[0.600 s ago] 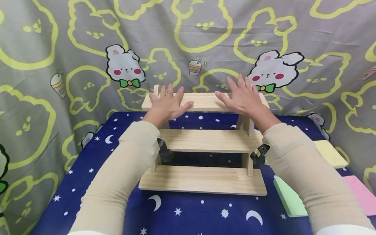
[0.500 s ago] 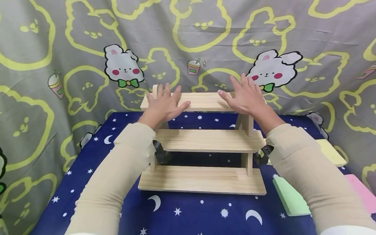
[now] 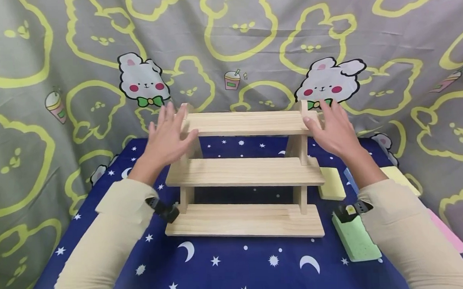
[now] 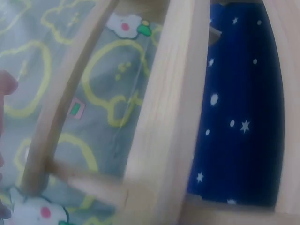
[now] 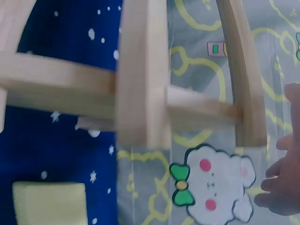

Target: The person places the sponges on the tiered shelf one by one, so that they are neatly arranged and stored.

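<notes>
A three-tier wooden display shelf [image 3: 244, 172] of pale wood stands upright on the table. My left hand [image 3: 166, 138] is at the left end of its top tier, fingers spread, with the thumb in front of that end. At the right end my right hand [image 3: 335, 131] is spread too, its thumb tip overlapping the top tier's corner. Whether either hand touches the wood I cannot tell. Neither holds anything. In the right wrist view the fingers [image 5: 281, 187] appear at the right edge, apart from the wooden frame [image 5: 143, 70]. The left wrist view shows only fingertips [image 4: 5, 84] at its left edge.
Right of the shelf lie a yellow block [image 3: 331, 184], a green block [image 3: 356, 239], a partly covered blue block [image 3: 350, 180], another yellow block [image 3: 401, 179] and a pink block [image 3: 444, 230]. A patterned curtain [image 3: 196, 38] hangs behind the dark blue starry tablecloth [image 3: 214, 272].
Both hands have moved apart, from above the top tier out to its two ends. The near yellow block and part of the blue one have come into sight. The shelf stays in place.
</notes>
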A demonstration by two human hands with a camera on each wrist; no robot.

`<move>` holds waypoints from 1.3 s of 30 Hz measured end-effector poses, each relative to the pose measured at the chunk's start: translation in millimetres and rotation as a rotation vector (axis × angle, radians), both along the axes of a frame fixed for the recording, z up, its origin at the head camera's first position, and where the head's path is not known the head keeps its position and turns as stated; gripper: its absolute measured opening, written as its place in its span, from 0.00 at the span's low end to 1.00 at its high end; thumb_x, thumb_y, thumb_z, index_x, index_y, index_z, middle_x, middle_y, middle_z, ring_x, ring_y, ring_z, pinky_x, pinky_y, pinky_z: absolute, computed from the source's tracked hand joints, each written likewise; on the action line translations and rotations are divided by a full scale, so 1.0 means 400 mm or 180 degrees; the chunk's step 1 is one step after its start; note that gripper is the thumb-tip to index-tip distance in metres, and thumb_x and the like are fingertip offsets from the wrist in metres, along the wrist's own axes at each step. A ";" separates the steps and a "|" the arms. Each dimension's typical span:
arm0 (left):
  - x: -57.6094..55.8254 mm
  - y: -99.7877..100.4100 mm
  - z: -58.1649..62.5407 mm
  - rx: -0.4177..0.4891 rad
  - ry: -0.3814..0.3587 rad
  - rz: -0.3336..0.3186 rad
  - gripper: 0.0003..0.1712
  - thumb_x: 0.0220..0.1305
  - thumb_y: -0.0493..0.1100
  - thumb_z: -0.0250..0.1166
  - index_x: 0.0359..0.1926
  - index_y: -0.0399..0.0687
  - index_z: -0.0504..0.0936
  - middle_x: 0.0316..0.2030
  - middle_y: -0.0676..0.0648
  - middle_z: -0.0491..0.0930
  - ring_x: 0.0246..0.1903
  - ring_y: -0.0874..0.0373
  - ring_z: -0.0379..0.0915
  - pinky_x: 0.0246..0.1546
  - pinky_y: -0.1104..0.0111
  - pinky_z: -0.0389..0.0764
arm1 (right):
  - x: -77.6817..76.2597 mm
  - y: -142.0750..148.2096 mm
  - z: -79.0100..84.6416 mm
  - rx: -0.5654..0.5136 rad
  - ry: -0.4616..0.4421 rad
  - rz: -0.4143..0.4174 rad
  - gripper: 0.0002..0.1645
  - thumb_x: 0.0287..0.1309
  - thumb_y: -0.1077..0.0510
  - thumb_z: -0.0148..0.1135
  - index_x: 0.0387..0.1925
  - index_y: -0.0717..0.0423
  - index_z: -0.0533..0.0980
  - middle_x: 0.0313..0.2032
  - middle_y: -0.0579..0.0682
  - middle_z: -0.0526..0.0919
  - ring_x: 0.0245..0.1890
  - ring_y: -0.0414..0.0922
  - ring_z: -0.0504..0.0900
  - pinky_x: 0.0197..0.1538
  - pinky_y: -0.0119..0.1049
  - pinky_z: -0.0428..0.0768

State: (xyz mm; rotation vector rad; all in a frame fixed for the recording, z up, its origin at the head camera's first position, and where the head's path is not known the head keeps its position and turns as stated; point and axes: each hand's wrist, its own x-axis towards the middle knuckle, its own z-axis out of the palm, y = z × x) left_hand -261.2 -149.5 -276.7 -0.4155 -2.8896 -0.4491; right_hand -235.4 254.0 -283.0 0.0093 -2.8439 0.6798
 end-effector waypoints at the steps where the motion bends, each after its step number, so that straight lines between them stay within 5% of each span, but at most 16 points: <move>1: 0.008 -0.018 -0.005 0.0095 0.0008 0.0031 0.45 0.65 0.69 0.41 0.74 0.59 0.37 0.73 0.42 0.26 0.72 0.47 0.18 0.63 0.35 0.34 | 0.007 0.007 -0.007 -0.0066 -0.0013 -0.0008 0.49 0.63 0.30 0.34 0.74 0.55 0.39 0.72 0.64 0.32 0.72 0.62 0.32 0.64 0.68 0.40; 9: 0.066 -0.130 -0.075 0.0748 -0.0157 0.0251 0.46 0.67 0.63 0.45 0.74 0.49 0.36 0.73 0.37 0.29 0.71 0.41 0.21 0.64 0.37 0.37 | 0.056 0.064 -0.061 -0.0397 -0.0178 -0.0207 0.48 0.65 0.32 0.33 0.73 0.55 0.35 0.72 0.65 0.33 0.70 0.66 0.33 0.62 0.71 0.40; 17: 0.080 -0.173 -0.151 0.0885 -0.0502 0.0297 0.48 0.68 0.64 0.43 0.73 0.43 0.33 0.72 0.33 0.29 0.70 0.36 0.23 0.64 0.37 0.37 | 0.088 0.100 -0.118 -0.0558 -0.0275 -0.0386 0.46 0.67 0.35 0.32 0.73 0.58 0.34 0.71 0.68 0.35 0.69 0.69 0.37 0.62 0.71 0.41; 25: 0.066 -0.180 -0.215 0.0888 -0.1275 0.0396 0.50 0.67 0.66 0.42 0.72 0.36 0.35 0.70 0.28 0.41 0.68 0.31 0.40 0.64 0.41 0.49 | 0.112 0.127 -0.184 -0.0623 -0.0459 -0.0433 0.46 0.67 0.35 0.30 0.73 0.60 0.35 0.69 0.73 0.41 0.67 0.73 0.42 0.60 0.72 0.47; 31: 0.052 -0.184 -0.255 0.1464 -0.1754 0.0078 0.45 0.69 0.63 0.41 0.69 0.28 0.48 0.67 0.26 0.52 0.67 0.33 0.50 0.63 0.43 0.57 | 0.127 0.148 -0.242 -0.0614 -0.0587 -0.0498 0.47 0.67 0.36 0.33 0.72 0.64 0.37 0.67 0.77 0.45 0.65 0.75 0.46 0.59 0.72 0.51; 39: 0.040 -0.185 -0.277 0.2138 -0.2388 -0.0195 0.42 0.69 0.62 0.40 0.67 0.31 0.58 0.63 0.28 0.62 0.64 0.37 0.58 0.63 0.46 0.60 | 0.139 0.158 -0.315 -0.0607 -0.0872 -0.0584 0.51 0.66 0.34 0.37 0.70 0.70 0.38 0.64 0.80 0.48 0.63 0.76 0.50 0.57 0.70 0.57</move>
